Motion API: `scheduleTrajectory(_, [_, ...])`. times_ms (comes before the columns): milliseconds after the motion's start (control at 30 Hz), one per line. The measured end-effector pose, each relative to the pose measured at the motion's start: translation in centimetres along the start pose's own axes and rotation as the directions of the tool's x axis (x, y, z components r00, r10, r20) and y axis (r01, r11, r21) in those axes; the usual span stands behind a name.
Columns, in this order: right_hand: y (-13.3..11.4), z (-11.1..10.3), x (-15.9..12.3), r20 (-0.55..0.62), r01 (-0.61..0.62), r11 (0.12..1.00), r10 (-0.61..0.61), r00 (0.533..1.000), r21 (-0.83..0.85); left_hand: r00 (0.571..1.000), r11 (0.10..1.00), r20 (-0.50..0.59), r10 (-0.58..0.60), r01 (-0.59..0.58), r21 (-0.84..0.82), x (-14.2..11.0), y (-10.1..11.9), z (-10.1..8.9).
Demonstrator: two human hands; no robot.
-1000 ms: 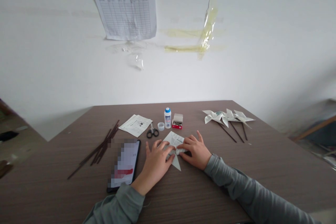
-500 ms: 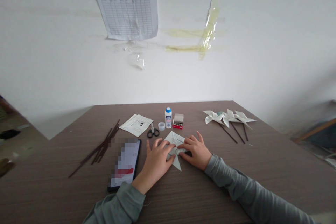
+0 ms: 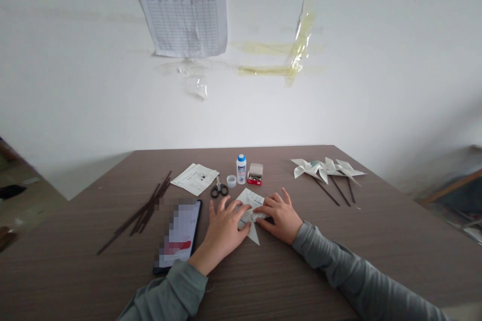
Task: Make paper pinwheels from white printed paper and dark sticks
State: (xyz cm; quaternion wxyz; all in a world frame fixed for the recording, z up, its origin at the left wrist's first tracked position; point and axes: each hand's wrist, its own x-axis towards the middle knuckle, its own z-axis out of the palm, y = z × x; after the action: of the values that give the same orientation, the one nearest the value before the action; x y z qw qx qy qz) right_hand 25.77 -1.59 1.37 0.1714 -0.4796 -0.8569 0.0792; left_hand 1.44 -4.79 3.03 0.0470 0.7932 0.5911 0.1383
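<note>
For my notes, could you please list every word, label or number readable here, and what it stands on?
Nothing is legible:
White bottle: blue label, too small.
Wall sheet: ruled table, headings too small.
Printed papers: too small.
Small red box: too small.
Folded paper: print too small.
Phone screen: blurred out.

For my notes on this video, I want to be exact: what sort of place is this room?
Probably a small craft workroom. Paper pinwheels lie on the table, with a bundle of loose dark sticks and scissors, and a ruled form hangs on the wall.
</note>
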Motion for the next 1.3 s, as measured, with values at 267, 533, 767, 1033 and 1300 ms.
scheduleTrajectory(267, [-0.6,-0.6,0.0,0.012,-0.024,1.0,0.024,1.0,0.002,1.0,0.999,0.019,-0.02,0.02,0.026,0.0,0.2,0.0])
scheduleTrajectory(533, [-0.4,-0.3,-0.1,0.002,-0.01,1.0,0.01,1.0,-0.009,1.0,1.0,0.003,-0.006,0.006,0.021,0.1,-0.4,0.5])
scheduleTrajectory(767, [0.1,0.1,-0.1,-0.021,-0.012,1.0,0.013,1.0,0.026,1.0,1.0,0.006,-0.018,0.018,0.008,0.0,0.1,0.1])
scheduleTrajectory(1033, [0.1,0.0,0.0,-0.001,-0.016,1.0,0.015,1.0,-0.016,0.999,0.999,-0.018,0.032,-0.032,-0.009,-0.2,-0.1,-0.1])
scheduleTrajectory(1300, [0.3,0.0,-0.1,-0.011,-0.026,1.0,0.026,1.0,0.016,1.0,1.0,0.008,0.006,-0.007,0.022,-0.3,0.3,-0.5])
